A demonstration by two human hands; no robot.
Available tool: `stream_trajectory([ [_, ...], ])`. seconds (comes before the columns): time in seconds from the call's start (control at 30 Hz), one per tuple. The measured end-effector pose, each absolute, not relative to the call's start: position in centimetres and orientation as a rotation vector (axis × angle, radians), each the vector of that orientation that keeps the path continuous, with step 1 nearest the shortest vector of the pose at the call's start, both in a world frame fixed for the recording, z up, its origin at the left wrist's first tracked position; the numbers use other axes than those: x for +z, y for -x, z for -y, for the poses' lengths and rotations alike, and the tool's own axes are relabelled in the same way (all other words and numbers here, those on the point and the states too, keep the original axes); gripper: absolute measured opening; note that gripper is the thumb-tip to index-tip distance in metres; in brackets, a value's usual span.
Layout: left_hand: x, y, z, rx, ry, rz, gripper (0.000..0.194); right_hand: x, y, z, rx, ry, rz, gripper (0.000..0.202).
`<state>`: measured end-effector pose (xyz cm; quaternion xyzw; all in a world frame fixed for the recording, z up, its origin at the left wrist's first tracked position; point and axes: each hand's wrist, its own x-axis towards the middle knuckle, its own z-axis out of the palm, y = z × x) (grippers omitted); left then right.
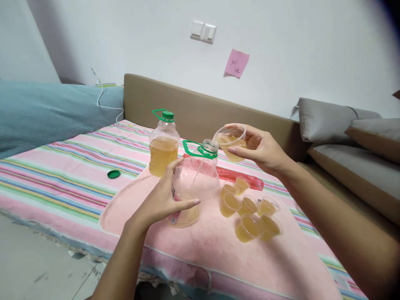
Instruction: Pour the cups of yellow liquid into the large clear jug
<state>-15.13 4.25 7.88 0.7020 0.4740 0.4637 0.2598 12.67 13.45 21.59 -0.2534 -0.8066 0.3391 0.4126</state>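
Observation:
My left hand [162, 200] is wrapped round the side of a clear open bottle [198, 179] with a green handle and a little yellowish liquid at its bottom. In my right hand [261, 148] is a clear plastic cup [231, 143] of yellowish liquid, tilted to the left with its rim at the bottle's mouth. Several filled cups [249, 227] stand on the pink mat [212, 254] to the right of the bottle. A second bottle [164, 150], capped in green and partly full, stands behind my left hand.
A green cap [113, 174] lies on the striped cloth [78, 166] at the left. Behind the open bottle lies a red plastic item [246, 178]. Grey cushions [359, 166] are stacked at the right, and a brown backboard [187, 108] runs along the wall.

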Motion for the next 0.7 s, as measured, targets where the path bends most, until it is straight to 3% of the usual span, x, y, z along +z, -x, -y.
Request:
stream_trajectory([
  [0.7, 8.0, 15.1, -4.4, 1.238, -1.92, -1.308, 0.113, 23.1, -12.5, -13.2, 0.846, 0.708, 2.061, 0.062],
])
